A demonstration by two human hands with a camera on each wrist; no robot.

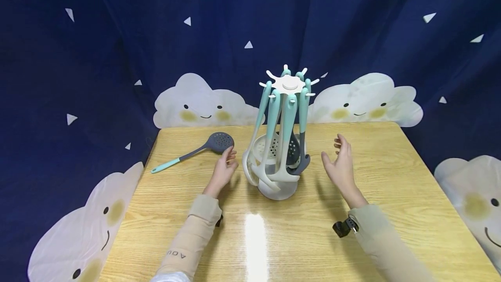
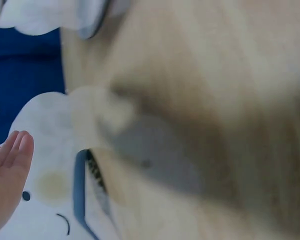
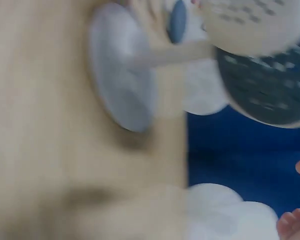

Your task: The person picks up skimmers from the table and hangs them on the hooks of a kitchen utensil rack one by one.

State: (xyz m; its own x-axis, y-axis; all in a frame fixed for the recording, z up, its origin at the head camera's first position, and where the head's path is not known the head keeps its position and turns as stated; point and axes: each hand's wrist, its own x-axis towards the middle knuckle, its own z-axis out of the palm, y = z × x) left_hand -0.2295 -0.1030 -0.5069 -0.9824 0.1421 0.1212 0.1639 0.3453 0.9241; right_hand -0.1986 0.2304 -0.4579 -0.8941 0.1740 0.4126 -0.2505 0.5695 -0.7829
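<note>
A dark grey skimmer with a mint handle lies on the table at the left, its holed head towards the middle. My left hand hovers by that head, fingers relaxed and overlapping its edge in the head view. In the left wrist view the hand shows apart from the skimmer's dark rim. A white rotating utensil stand is upright at mid-table, hung with several mint-handled utensils, among them a pale turner. To its right my right hand is held up, thumb and fingers apart, nothing between them.
The stand's round base rests on the wooden table. Utensil heads hang all around it, including a white holed one and a dark holed one. Behind the table hangs a dark blue curtain with clouds.
</note>
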